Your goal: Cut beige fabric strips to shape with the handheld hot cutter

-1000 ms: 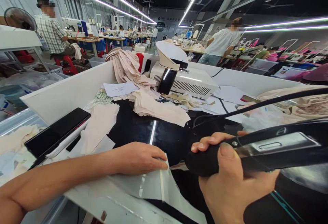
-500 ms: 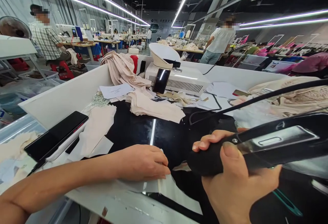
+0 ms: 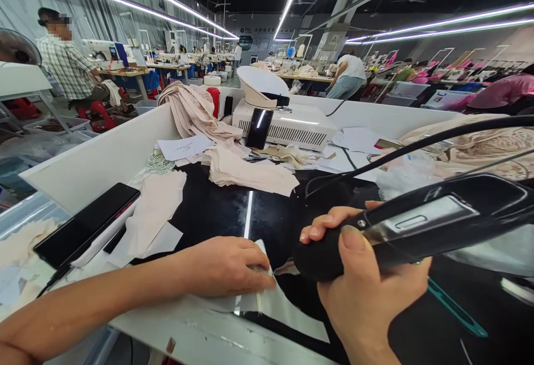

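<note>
My left hand (image 3: 233,267) is low over the near edge of the black work surface (image 3: 208,215). Its fingers are bent together on a pale strip of fabric (image 3: 287,312), which shows beyond and below them; the fingertips are partly hidden. On the right, my right hand (image 3: 367,287) is wrapped around a black corded handheld tool (image 3: 417,226) with a silver panel, thumb on top. The tool's rounded dark end points toward my left hand, a little apart from it. Its underside is out of sight. A teal loop-shaped tool (image 3: 456,306) lies right of that hand.
Stacked beige fabric pieces (image 3: 250,173) lie beyond my hands. A phone (image 3: 258,128) leans on a white machine (image 3: 287,126); another dark device (image 3: 87,223) lies left. A black cable (image 3: 417,142) crosses the right side. Low white walls (image 3: 104,142) border the table. Co-workers are farther back.
My right hand and the black tool have shifted slightly left, closer to my left hand. More of the fabric strip shows above my left fingers. A person at the back right bends lower.
</note>
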The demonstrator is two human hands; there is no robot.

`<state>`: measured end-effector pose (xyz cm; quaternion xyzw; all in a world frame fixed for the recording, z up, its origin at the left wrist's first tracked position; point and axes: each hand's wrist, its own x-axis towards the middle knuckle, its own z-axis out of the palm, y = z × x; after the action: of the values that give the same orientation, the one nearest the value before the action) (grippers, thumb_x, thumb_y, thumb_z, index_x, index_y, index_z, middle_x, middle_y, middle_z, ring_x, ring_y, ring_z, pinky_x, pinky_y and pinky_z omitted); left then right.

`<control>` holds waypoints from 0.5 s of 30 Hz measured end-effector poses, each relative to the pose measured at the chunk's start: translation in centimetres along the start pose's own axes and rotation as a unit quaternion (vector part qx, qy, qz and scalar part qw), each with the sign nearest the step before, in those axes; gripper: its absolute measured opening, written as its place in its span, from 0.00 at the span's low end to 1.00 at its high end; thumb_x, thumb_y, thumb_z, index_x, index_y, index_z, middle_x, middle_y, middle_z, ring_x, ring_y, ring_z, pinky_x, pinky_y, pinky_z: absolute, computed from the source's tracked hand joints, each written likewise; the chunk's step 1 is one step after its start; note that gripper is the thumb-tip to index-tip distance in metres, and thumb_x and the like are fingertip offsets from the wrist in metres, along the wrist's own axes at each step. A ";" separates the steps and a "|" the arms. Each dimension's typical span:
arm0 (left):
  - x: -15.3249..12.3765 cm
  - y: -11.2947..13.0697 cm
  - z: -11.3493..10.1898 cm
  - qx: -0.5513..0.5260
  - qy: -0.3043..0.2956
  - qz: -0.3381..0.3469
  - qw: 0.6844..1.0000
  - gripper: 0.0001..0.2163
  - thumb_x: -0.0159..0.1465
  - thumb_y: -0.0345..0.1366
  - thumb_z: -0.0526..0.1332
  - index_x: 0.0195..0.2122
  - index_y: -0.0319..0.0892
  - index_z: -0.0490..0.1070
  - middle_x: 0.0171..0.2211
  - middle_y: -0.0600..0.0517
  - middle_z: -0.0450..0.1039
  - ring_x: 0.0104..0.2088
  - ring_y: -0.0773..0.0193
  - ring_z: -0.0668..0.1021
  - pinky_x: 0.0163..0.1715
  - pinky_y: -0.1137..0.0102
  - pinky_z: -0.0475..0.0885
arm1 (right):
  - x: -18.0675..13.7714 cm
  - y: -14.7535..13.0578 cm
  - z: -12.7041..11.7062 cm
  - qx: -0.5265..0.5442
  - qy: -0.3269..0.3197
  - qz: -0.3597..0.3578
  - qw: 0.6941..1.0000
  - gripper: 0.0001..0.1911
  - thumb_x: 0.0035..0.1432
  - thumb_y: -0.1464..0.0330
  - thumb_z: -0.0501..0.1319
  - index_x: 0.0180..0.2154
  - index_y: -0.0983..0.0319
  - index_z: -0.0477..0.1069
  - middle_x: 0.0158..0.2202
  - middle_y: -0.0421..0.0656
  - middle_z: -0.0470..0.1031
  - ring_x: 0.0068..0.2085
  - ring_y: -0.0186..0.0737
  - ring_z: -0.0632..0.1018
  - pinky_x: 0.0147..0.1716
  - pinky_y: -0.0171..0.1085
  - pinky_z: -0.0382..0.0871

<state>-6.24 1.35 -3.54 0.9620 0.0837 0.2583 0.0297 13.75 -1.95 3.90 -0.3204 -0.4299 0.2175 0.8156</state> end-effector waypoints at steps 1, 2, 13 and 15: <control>-0.1 0.0 0.0 0.002 -0.005 0.000 1.000 0.16 0.90 0.37 0.56 0.58 0.43 0.86 0.54 0.46 0.88 0.51 0.58 0.88 0.55 0.68 0.83 | 0.0 0.0 0.0 -0.001 0.000 0.000 1.000 0.23 0.56 0.62 0.86 0.46 0.53 0.77 0.30 0.33 0.83 0.23 0.40 0.80 0.22 0.40 0.82; -0.2 0.0 0.0 0.004 -0.005 0.001 1.000 0.16 0.90 0.38 0.56 0.58 0.43 0.86 0.54 0.46 0.88 0.51 0.58 0.88 0.55 0.68 0.83 | 0.0 -0.1 0.0 -0.002 -0.001 0.001 1.000 0.22 0.57 0.62 0.85 0.46 0.53 0.77 0.30 0.33 0.83 0.23 0.40 0.80 0.22 0.40 0.82; -0.2 0.0 0.0 0.016 0.028 0.026 0.999 0.13 0.88 0.34 0.59 0.58 0.42 0.86 0.53 0.45 0.88 0.51 0.56 0.88 0.54 0.66 0.85 | -0.7 -0.9 -0.9 0.000 0.007 0.002 1.000 0.22 0.56 0.65 0.84 0.48 0.53 0.79 0.30 0.34 0.83 0.23 0.41 0.80 0.22 0.41 0.82; -0.3 0.0 0.0 0.012 0.026 0.025 0.999 0.12 0.87 0.34 0.61 0.59 0.41 0.86 0.53 0.45 0.87 0.51 0.56 0.88 0.54 0.66 0.84 | -0.6 -1.0 -0.7 -0.007 0.008 -0.003 1.000 0.21 0.56 0.65 0.84 0.47 0.53 0.78 0.30 0.33 0.83 0.23 0.40 0.80 0.22 0.41 0.82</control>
<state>-6.48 1.31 -3.69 0.9569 0.0629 0.2832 0.0098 14.07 -3.23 3.95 -0.3268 -0.4258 0.2091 0.8174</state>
